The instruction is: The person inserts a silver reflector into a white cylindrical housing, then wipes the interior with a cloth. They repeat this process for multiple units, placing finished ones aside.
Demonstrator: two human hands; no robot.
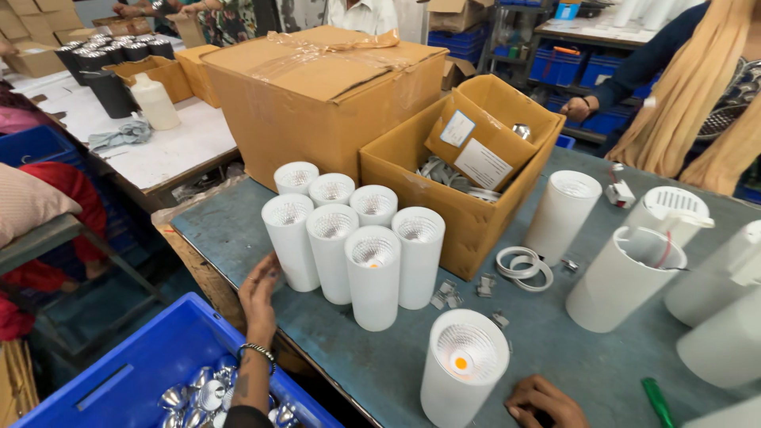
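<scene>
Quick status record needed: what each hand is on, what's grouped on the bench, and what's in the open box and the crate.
left hand: raised at the bench edge, beside the cluster of white cylinder lamps, nearest the front-left one; contact unclear
right hand: resting on the bench, fingers curled, beside a single white lamp
cluster: seven upright lamps, packed close
open cardboard box: brown packet and metal parts inside
blue crate: shiny silver reflectors
loose items: white rings, small metal clips, green-handled tool
</scene>
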